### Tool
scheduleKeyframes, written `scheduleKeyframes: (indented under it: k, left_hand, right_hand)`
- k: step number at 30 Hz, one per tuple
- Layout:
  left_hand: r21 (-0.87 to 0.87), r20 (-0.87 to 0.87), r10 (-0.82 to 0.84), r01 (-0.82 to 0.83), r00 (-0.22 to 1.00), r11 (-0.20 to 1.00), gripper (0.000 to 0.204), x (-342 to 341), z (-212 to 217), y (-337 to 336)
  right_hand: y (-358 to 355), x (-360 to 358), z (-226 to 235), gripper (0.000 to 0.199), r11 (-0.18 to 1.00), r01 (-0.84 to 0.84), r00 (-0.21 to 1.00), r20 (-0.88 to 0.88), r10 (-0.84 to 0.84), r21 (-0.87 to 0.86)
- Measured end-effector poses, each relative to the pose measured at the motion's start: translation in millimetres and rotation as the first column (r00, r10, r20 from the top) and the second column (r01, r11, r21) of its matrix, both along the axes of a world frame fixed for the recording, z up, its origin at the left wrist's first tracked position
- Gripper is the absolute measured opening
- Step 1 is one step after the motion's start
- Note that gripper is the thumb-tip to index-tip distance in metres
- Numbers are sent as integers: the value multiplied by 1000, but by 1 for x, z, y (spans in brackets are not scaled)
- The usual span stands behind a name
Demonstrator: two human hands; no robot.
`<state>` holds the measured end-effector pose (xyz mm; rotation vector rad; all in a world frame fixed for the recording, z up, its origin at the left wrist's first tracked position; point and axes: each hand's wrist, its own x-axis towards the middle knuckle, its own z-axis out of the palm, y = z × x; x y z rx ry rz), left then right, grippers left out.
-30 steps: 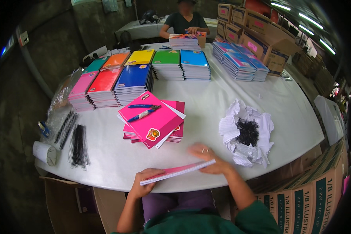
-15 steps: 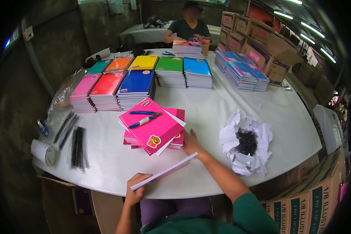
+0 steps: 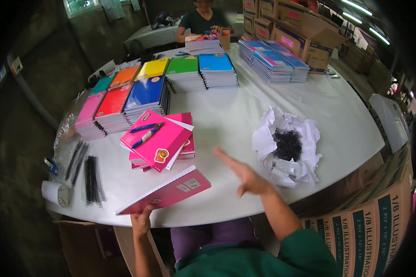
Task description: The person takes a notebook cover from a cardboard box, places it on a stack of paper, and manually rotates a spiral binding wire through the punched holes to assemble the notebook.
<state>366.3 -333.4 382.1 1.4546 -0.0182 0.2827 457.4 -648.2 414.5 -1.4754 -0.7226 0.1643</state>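
Observation:
My left hand [image 3: 142,221] grips the lower left corner of a thin pink notebook [image 3: 171,196], tilted up over the table's near edge. Its row-holed white edge faces away from me. To its right, my right hand [image 3: 245,175] is in the air, fingers stretched and a little blurred, holding nothing. Just beyond the notebook is a pile of pink notebooks [image 3: 186,153], its top ones turned askew. Blue-handled cutting pliers [image 3: 147,134] lie on that pile. Crumpled white paper [image 3: 263,138] cradles a tangle of black binding coils [image 3: 287,144] to the right.
Stacks of coil-bound notebooks in several colours [image 3: 145,94] stand at the far left. Blue notebook stacks [image 3: 275,64] and cartons [image 3: 319,55] are at the far right. Long black coils [image 3: 92,180] and a white roll [image 3: 55,194] lie left. Across the table sits a person [image 3: 203,21].
My right hand has left the side of the pink pile and swung right, opening out. My left hand has turned the notebook so its pink cover shows. The view has shifted too.

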Motion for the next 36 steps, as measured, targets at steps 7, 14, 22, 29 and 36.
scheduleKeyframes:
  k: [7,14,22,29,36]
  left_hand:
    - [321,-223,-327,385,919,865,22,19,-22,8]
    - [885,94,169,-160,981,436,41,67,7,103]
    - [973,183,754,-227,631,-47,43,98,-33,179]
    - [968,247,532,-183,810,-170,30,102,-8,106]
    - [774,367,483,-549,795,316,22,97,51,143]
  right_hand:
    - [30,-31,-25,35,987,-162,981,-109,162,12]
    - [45,-41,-25,29,999,4,975,220,7,-53]
    - [41,-42,-17,26,995,102,991,81,-104,19]
    - [35,-42,-10,29,992,126,984,126,-124,-7]
    - [22,-35,-12,30,992,76,994,-87,-67,99]
